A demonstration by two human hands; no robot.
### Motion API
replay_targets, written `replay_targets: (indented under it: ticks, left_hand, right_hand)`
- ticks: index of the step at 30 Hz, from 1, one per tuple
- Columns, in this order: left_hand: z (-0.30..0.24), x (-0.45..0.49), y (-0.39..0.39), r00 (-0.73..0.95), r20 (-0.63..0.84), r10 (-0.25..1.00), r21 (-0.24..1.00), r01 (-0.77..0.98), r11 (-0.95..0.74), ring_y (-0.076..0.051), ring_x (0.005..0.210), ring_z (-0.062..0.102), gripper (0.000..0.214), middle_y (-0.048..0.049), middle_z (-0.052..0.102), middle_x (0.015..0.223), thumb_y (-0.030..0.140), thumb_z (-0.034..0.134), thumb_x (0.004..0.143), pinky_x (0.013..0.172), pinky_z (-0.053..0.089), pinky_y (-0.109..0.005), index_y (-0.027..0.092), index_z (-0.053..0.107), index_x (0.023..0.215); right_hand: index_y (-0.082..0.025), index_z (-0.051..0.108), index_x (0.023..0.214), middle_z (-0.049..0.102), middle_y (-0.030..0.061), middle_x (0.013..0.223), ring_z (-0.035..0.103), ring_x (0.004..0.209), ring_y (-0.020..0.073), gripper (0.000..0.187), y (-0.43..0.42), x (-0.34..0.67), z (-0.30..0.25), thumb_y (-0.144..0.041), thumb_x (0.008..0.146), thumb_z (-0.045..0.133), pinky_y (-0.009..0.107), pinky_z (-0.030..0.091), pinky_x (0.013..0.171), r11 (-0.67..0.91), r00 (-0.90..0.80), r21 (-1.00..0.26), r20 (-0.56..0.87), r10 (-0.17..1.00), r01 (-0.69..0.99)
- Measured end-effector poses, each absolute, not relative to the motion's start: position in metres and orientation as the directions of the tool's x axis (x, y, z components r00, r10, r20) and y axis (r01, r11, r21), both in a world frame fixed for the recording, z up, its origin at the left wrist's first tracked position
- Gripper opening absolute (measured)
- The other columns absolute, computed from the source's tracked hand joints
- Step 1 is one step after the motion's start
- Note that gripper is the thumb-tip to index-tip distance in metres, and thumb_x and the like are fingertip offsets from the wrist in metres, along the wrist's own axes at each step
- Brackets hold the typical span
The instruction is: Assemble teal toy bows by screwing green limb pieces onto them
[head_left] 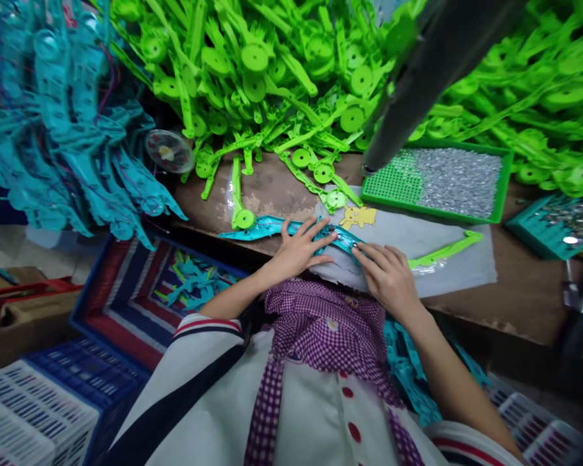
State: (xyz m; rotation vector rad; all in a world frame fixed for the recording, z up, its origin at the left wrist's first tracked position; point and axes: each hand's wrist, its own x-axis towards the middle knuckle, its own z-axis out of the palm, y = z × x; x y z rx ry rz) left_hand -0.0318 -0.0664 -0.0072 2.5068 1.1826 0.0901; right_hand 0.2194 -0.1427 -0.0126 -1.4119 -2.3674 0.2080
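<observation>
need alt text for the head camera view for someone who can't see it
A person's left hand and right hand are on a curved turquoise plastic part at a brown workbench. Beyond lies a large heap of bright green plastic parts, with turquoise parts piled at left and a green tray of small silvery pieces at right.

Left hand (296, 251) spread flat on blue curved part (268, 226); right hand (391, 277) has fingertips at its right end. Part sits near table edge, partly over grey cloth (471, 265). Green tray (392, 183) behind cloth holds small silvery pieces. Green parts (255, 58) heaped beyond, blue assemblies (53, 129) piled left.
</observation>
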Motion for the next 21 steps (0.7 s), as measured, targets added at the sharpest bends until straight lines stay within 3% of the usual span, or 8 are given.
replay_targets:
  ticks: [6,10,13,16,19,21]
  left_hand:
    - [-0.005,-0.039,-0.067,0.68,-0.125,0.722,0.31,0.718,-0.623,-0.037,0.152,0.032,0.071,-0.009,0.034,0.167,0.063,0.06,0.091,0.119,0.014,-0.072,0.037,0.042,0.154]
    - [-0.003,-0.042,-0.067,0.691,-0.15,0.707,0.268,0.717,-0.644,-0.039,0.153,0.03,0.082,-0.011,0.031,0.167,0.066,0.065,0.087,0.119,0.016,-0.071,0.037,0.036,0.158]
    - [-0.009,-0.039,-0.07,0.651,-0.137,0.746,0.25,0.752,-0.61,-0.037,0.153,0.032,0.067,-0.0086,0.034,0.166,0.058,0.06,0.094,0.119,0.016,-0.071,0.039,0.04,0.155]
    - [-0.017,-0.034,-0.073,0.613,-0.082,0.786,0.242,0.777,-0.581,-0.036,0.15,0.038,0.054,-0.0078,0.038,0.164,0.049,0.055,0.099,0.119,0.015,-0.07,0.041,0.046,0.152]
    - [-0.022,-0.031,-0.076,0.58,-0.013,0.814,0.23,0.794,-0.562,-0.036,0.148,0.042,0.048,-0.0085,0.042,0.161,0.043,0.053,0.1,0.12,0.016,-0.068,0.04,0.052,0.148]
    - [-0.024,-0.031,-0.077,0.569,0.023,0.822,0.221,0.799,-0.559,-0.036,0.147,0.043,0.046,-0.0083,0.045,0.159,0.042,0.054,0.099,0.119,0.018,-0.067,0.041,0.055,0.145]
  right_hand:
    - [-0.025,0.064,0.136,0.066,0.0098,0.139,0.061,0.125,0.0294,0.045,-0.139,0.216,-0.02,-0.011,0.095,0.051,0.055,0.046,0.104,0.484,-0.446,-0.242,0.197,0.873,0.841]
    - [-0.027,0.067,0.129,0.07,0.0072,0.133,0.065,0.121,0.0253,0.036,-0.136,0.229,-0.002,-0.016,0.098,0.051,0.054,0.048,0.106,0.516,-0.45,-0.327,0.258,0.855,0.792]
    - [-0.027,0.067,0.127,0.074,0.0093,0.123,0.07,0.113,0.0246,0.033,-0.137,0.254,0.028,-0.021,0.098,0.053,0.051,0.053,0.102,0.336,-0.099,-0.454,0.469,0.878,0.825]
    - [-0.025,0.071,0.118,0.075,0.0111,0.112,0.071,0.106,0.0262,0.027,-0.123,0.302,0.054,-0.028,0.098,0.054,0.048,0.056,0.095,0.095,0.302,-0.529,0.613,0.73,0.843]
    - [-0.016,0.075,0.1,0.075,0.0193,0.107,0.069,0.103,0.0289,0.027,-0.088,0.383,0.065,-0.036,0.094,0.059,0.045,0.052,0.092,-0.06,0.364,-0.466,0.598,0.714,0.882]
    - [-0.009,0.076,0.09,0.075,0.0249,0.096,0.07,0.091,0.03,0.025,-0.061,0.445,0.064,-0.03,0.088,0.063,0.044,0.051,0.081,-0.291,0.517,-0.465,0.491,0.702,0.836]
